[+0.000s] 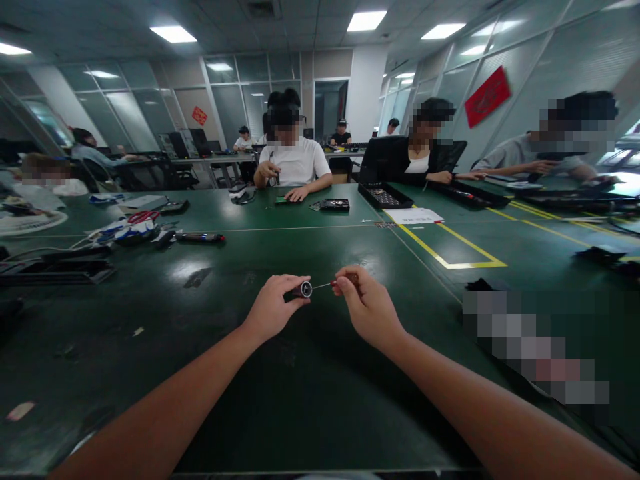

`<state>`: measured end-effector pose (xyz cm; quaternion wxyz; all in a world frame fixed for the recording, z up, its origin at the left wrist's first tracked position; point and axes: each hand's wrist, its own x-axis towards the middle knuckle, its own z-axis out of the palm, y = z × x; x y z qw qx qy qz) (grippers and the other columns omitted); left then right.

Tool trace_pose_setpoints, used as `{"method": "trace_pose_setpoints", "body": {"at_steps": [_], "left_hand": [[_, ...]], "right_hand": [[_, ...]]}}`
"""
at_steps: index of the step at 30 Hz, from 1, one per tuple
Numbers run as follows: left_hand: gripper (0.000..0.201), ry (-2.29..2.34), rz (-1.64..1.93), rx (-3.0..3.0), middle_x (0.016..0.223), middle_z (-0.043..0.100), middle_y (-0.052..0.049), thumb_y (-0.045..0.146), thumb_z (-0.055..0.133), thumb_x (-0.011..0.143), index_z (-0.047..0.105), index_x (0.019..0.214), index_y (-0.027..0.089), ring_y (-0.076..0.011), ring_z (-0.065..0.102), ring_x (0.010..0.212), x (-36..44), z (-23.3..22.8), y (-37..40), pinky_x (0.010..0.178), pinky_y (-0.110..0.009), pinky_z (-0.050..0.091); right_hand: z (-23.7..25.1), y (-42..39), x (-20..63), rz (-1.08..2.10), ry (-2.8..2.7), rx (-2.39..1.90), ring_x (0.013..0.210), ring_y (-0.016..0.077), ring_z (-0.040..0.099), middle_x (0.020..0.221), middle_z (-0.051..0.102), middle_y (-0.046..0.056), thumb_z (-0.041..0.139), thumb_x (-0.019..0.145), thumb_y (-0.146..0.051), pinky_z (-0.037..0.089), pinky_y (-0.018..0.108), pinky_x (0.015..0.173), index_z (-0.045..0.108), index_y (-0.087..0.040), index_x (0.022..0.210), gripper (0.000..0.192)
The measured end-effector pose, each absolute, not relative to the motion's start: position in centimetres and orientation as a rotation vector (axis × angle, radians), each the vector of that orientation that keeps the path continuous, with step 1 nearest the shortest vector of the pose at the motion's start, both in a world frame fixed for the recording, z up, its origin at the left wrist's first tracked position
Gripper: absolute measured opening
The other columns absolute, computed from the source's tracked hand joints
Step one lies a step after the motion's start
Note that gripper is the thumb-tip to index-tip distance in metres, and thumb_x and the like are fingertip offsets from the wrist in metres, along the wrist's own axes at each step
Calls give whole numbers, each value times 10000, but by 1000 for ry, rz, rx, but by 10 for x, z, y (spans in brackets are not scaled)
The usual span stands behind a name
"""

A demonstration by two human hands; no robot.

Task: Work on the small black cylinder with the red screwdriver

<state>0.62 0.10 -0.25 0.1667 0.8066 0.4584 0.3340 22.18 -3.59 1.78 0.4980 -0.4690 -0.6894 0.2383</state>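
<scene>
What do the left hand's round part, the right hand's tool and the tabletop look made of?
Round part: bright silvery rim, likely metal; dark body, perhaps plastic.
Tool: thin, pale, straight shaft, probably metal; reddish handle, material unclear.
Tabletop: smooth green, semi-gloss by its blurred sheen; possibly laminate or mat.

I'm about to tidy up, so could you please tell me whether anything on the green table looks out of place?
A small pale scrap and a larger pale piece lie left of the left hand, possibly stray litter. A dark, ragged patch mars the green table; whether stain or damage, I cannot tell.
</scene>
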Motion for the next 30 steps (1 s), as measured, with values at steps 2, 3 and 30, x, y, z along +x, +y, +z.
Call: {"method": "trace_pose_setpoints", "body": {"at_steps": [2,3,30], "left_hand": [[435,1314,948,2292,1209,703,-40,206,759,840,675,1260,279,-240,607,1120,7,-2,1,1013,-442,451],[438,1319,947,2290,1205,703,-38,202,761,837,676,1259,281,-240,607,1116,7,-2,1,1010,-440,451],[414,1273,943,2320,1221,698,-46,165,730,846,688,1237,292,-246,610,1140,6,-3,0,1034,-472,447]], "right_hand": [[18,-36,222,558,-1669,-1147,788,190,704,847,712,33,473,1004,-347,516,331,731,577,-222,1007,163],[18,-36,222,553,-1669,-1155,783,189,701,836,709,30,470,1005,-347,514,330,728,578,-222,1003,165],[21,-39,222,587,-1678,-1153,788,191,706,820,705,24,467,1001,-336,526,331,737,573,-232,994,148]]}}
